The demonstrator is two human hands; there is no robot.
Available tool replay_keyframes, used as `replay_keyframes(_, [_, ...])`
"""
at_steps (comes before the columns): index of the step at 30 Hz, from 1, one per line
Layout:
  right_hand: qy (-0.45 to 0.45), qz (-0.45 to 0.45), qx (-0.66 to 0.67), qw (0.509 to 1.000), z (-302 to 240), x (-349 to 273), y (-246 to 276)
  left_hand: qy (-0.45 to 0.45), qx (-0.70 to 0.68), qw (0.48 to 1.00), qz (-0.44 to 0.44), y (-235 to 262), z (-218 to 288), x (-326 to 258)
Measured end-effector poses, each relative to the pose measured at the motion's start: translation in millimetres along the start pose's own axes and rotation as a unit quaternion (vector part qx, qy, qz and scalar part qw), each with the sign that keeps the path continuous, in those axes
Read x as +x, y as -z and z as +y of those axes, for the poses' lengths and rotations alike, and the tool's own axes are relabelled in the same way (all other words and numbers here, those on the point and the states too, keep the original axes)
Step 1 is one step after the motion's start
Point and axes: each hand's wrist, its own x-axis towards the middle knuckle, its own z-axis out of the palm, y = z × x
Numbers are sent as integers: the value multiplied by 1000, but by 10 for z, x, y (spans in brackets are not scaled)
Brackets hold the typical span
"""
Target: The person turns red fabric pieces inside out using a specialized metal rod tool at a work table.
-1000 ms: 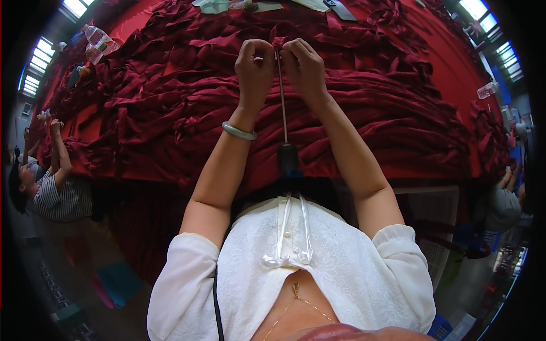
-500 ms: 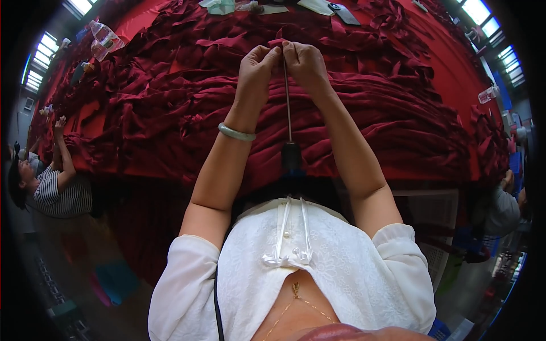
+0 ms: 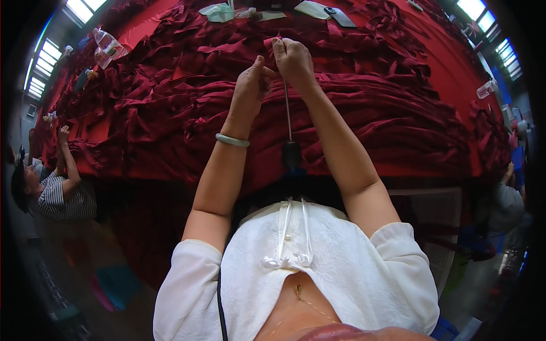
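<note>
A thin metal rod (image 3: 288, 113) rises from a black holder (image 3: 292, 154) at the table's near edge, and its upper end runs behind my right hand. My right hand (image 3: 294, 63) pinches a small piece of dark red cloth (image 3: 269, 44) at the top of the rod, thumb and fingers pressed together. Just left of and below it is my left hand (image 3: 252, 88), its thumb raised apart from loosely bent fingers, with nothing visible in it. A pale green bangle circles my left wrist. Long heaps of dark red cloth (image 3: 364, 108) lie beneath both hands.
Clear plastic bottles (image 3: 108, 46) stand at the far left, and another bottle (image 3: 485, 90) is at the right. A pale green packet (image 3: 218, 12) and a dark flat object (image 3: 342, 17) lie at the far edge. People work at both sides; one wears a striped shirt (image 3: 68, 196).
My left hand has come away from the rod's top, dropping a little left with its thumb lifted. The right hand has shifted slightly left, still pinching cloth.
</note>
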Motion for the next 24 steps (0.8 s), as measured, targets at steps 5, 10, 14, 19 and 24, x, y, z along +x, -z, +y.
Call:
replay_keyframes(5, [-38, -25, -183, 982, -236, -449, 108, 50, -207, 977, 0, -123, 79, 348])
replay_keyframes(10, [-55, -108, 32, 992, 191, -657, 244, 4, -131, 990, 49, -390, 271, 356])
replay_keyframes(14, [-123, -88, 221, 964, 283, 44, 299, -29, -34, 996, 75, -652, 103, 16])
replay_keyframes(19, [-124, -144, 194, 962, -132, 485, -36, 7, 56, 998, 16, -542, -154, -572])
replay_keyframes(24, [-59, -73, 198, 976, -7, -257, -39, -7, 60, 988, 143, -451, 58, -755])
